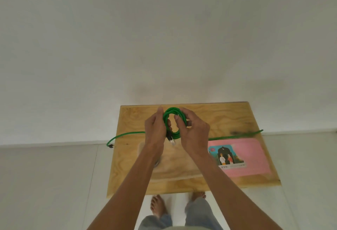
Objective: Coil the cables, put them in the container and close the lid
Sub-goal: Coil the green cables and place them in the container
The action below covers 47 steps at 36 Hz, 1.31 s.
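Hands point(156, 127) hold green coil point(174, 120) upright (plug point(172, 141) pointing down).

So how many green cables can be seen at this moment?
2. One green coil is held between the left hand and right hand. A second, loose cable lies across the wooden table behind them. More may be hidden.
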{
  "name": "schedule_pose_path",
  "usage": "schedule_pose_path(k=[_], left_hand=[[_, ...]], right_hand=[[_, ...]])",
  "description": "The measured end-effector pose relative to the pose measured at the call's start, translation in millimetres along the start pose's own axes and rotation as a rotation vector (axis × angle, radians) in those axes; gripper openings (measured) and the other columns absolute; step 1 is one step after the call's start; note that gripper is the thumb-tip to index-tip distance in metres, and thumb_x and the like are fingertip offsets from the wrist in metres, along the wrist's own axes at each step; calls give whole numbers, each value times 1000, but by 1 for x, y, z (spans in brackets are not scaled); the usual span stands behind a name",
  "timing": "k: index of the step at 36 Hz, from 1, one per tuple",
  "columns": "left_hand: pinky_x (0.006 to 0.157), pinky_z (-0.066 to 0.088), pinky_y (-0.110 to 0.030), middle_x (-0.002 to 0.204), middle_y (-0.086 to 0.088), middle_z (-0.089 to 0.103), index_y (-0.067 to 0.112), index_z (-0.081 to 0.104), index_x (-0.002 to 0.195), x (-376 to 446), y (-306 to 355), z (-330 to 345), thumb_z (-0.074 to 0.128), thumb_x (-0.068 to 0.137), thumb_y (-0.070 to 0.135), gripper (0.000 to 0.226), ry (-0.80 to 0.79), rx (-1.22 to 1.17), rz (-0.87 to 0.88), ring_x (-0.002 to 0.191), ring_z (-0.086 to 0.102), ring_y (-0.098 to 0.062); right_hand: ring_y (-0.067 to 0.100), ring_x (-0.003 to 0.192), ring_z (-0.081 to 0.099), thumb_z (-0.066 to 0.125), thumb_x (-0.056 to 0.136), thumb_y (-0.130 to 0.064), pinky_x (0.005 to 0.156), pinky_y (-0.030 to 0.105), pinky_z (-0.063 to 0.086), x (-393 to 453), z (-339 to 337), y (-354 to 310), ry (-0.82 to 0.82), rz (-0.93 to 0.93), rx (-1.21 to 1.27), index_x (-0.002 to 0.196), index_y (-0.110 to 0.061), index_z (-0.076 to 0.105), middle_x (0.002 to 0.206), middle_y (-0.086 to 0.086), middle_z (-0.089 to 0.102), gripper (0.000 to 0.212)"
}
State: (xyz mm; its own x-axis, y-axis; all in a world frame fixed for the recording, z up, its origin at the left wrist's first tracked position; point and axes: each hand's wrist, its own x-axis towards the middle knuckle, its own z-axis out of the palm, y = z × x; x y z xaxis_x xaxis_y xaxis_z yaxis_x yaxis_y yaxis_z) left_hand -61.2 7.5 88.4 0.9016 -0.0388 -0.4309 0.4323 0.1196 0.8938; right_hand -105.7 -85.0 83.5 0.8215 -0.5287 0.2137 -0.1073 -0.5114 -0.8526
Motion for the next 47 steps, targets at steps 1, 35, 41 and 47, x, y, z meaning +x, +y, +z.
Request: schedule_pose_path(k=[1, 35, 41, 47], left_hand=[[41, 37, -24, 59, -8, 52, 4, 59, 77, -1, -4, 1, 43, 105, 37, 46, 5, 11, -5, 46, 46, -18], [43, 30, -27, 49, -3, 38, 10, 53, 68, 15, 27, -7, 87, 73, 39, 45, -34, 58, 56, 40, 31, -17], [40, 32, -25, 50, -9, 42, 6, 54, 69, 18, 24, -5, 79, 82, 45, 47, 57, 75, 96, 38, 35, -18], [43, 34, -28, 55, -10, 38, 9, 51, 68, 19, 15, 1, 74, 85, 48, 49, 163, 12, 89, 41, 35, -20]], right_hand=[[12, 85, 67, 69, 91, -18, 74, 10, 48, -2, 0, 2, -9, 17, -4, 117, -14, 70, 104, -3, 75, 26], [16, 72, 57, 56, 98, -3, 68, 19, 51, 43, -43, 24, -436, 256, 376, 100, -13, 73, 91, 23, 73, 21], [9, 90, 67, 58, 99, -23, 82, 27, 50, 34, -37, 19, -517, 204, 136, 102, -21, 74, 93, -7, 75, 17], [-1, 64, 59, 74, 84, -42, 61, 12, 42, 6, -11, 3, -266, 110, 23, 91, -19, 75, 67, -17, 64, 24]])
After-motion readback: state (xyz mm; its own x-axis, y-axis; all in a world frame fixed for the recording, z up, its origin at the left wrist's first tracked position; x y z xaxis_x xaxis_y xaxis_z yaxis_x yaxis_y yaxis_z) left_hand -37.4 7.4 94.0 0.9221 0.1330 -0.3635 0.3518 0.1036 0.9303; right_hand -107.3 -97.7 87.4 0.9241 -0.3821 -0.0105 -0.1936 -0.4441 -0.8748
